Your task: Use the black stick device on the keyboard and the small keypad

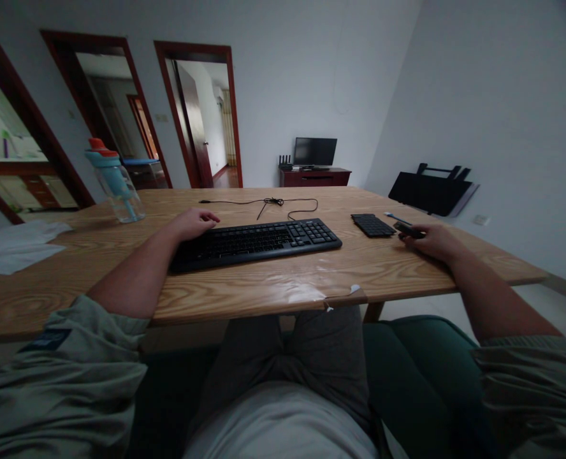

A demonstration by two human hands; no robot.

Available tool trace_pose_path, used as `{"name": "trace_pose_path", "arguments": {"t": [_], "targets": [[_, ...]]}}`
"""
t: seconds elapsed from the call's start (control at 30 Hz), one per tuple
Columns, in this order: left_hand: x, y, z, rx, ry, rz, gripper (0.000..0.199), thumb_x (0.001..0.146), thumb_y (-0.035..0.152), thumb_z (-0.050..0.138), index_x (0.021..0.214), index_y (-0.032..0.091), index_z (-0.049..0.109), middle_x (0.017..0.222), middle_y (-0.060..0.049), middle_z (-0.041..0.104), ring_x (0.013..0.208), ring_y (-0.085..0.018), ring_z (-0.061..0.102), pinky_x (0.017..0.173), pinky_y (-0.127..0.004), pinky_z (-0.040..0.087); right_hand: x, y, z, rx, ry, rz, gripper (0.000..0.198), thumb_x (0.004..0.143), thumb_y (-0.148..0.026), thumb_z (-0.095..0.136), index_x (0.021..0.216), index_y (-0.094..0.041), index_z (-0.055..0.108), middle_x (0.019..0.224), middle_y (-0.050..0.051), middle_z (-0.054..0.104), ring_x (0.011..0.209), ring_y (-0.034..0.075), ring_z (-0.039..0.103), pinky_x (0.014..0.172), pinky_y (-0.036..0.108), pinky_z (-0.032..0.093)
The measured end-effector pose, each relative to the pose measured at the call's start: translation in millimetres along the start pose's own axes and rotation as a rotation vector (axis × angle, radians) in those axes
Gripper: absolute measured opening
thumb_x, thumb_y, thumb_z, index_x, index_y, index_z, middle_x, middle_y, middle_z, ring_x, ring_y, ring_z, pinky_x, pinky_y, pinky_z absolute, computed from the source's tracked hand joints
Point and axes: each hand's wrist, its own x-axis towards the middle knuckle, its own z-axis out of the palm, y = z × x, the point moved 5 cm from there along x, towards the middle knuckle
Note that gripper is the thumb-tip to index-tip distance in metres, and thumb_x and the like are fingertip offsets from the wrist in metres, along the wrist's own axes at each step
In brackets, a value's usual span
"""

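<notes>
Right grip (433,241) pinches a small dark object (410,231), exact type n/a from here; left grip (192,224) is loose, nothing seen in it, over your black keyboard (264,241) at approx. 10 o'clock. Block of black keys (373,225) lies on the bench (245,290) at the keyboard's 2–3 o'clock, just beside that object. Prob. step: handling the object off-keyboard; next move calls for a steady pinch w/ clearance past those keys.
</notes>
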Motion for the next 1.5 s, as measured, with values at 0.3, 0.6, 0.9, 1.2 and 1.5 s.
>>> {"name": "trace_pose_path", "arguments": {"t": [0.3, 0.6, 0.9, 1.2, 1.5], "targets": [[-1.9, 2.0, -1.5, -0.027, 0.013, -0.009, 0.037, 0.07, 0.039, 0.059, 0.097, 0.023, 0.079, 0.102, -0.005, 0.077, 0.094, -0.025, 0.071, 0.087, -0.032, 0.053, -0.8, 1.7, 0.4, 0.05, -0.043, 0.053, 0.048, 0.076, -0.047, 0.063, 0.113, -0.019, 0.074, 0.093, 0.01, 0.073, 0.084, 0.026, 0.064, 0.074, 0.035, 0.046], [-2.0, 2.6, -0.5, -0.013, -0.006, 0.007, 0.041, 0.071, 0.039, 0.057, 0.102, 0.02, 0.078, 0.103, -0.007, 0.077, 0.094, -0.025, 0.07, 0.086, -0.032, 0.053, -7.3, -6.4, -3.3, 0.052, -0.044, -0.007, 0.04, 0.075, -0.061, 0.061, 0.101, -0.033, 0.072, 0.087, 0.008, 0.071, 0.083, 0.03, 0.063, 0.077, 0.044, 0.047], [-4.6, 7.2, -2.7, -0.014, 0.008, 0.001, 0.038, 0.07, 0.038, 0.059, 0.097, 0.021, 0.079, 0.101, -0.006, 0.077, 0.093, -0.025, 0.07, 0.085, -0.031, 0.054, -0.3, -5.5, 0.8, 0.011, -0.059, 0.044, 0.051, 0.075, -0.054, 0.06, 0.11, -0.018, 0.073, 0.093, 0.012, 0.072, 0.083, 0.028, 0.063, 0.074, 0.038, 0.044], [-1.7, 2.3, 0.4, -0.027, 0.0, 0.001, 0.038, 0.07, 0.04, 0.058, 0.096, 0.022, 0.078, 0.1, -0.005, 0.077, 0.092, -0.025, 0.07, 0.085, -0.031, 0.053, -11.3, -22.6, -6.3, 0.227, -0.068, 0.001, 0.032, 0.057, -0.069, 0.06, 0.085, -0.052, 0.064, 0.088, 0.002, 0.073, 0.104, 0.036, 0.06, 0.09, 0.056, 0.037], [0.7, -0.6, 2.2, -0.028, -0.013, 0.017, 0.038, 0.07, 0.041, 0.057, 0.097, 0.023, 0.078, 0.101, -0.005, 0.077, 0.093, -0.025, 0.07, 0.085, -0.032, 0.053, -12.2, -25.6, -7.6, 0.236, -0.073, 0.033, 0.034, 0.054, -0.069, 0.06, 0.082, -0.049, 0.062, 0.088, 0.002, 0.072, 0.109, 0.035, 0.057, 0.093, 0.055, 0.036]]}}
